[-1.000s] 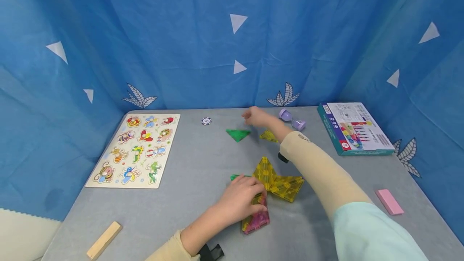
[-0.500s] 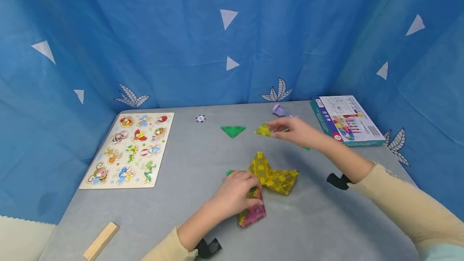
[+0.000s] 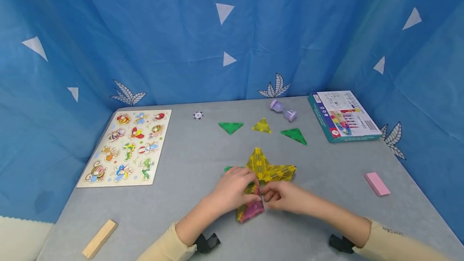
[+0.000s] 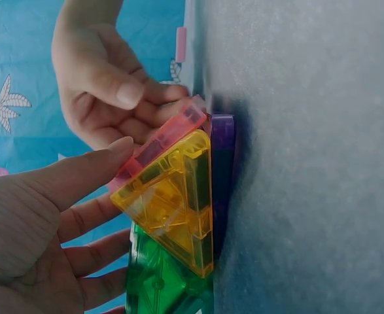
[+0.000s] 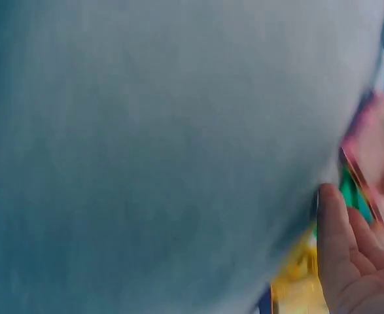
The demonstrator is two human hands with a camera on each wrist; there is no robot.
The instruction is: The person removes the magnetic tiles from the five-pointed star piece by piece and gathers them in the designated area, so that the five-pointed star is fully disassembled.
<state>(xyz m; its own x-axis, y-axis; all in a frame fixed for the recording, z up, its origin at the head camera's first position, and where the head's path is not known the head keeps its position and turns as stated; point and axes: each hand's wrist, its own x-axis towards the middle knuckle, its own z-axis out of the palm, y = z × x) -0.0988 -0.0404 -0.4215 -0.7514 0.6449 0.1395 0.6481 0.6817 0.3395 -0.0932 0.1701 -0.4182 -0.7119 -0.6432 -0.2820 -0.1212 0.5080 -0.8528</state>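
My left hand (image 3: 233, 188) holds a small build of translucent magnetic tiles on the grey table. In the left wrist view its thumb lies against a pink tile (image 4: 169, 140), beside a yellow triangle tile (image 4: 169, 206). A green tile (image 4: 159, 275) stands below these, and a purple tile (image 4: 222, 170) lies along the tabletop. My right hand (image 3: 288, 197) is close to the build's right side, fingers loosely bent, with no tile seen in it; whether its fingertips touch the pink tile is unclear. Behind the hands, yellow tiles (image 3: 258, 163) rise in points.
Farther back lie a green triangle tile (image 3: 230, 127), a yellow one (image 3: 262, 125) and another green one (image 3: 294, 135). A purple hourglass (image 3: 283, 110), a box (image 3: 346, 117), a pink block (image 3: 377, 184), a picture board (image 3: 125, 148), a chip (image 3: 198, 115) and a wooden block (image 3: 100, 239) surround them.
The right hand has come back from the far side of the table, past the loose yellow triangle, to the tile build. My left hand stays on the build. The head view has shifted slightly.
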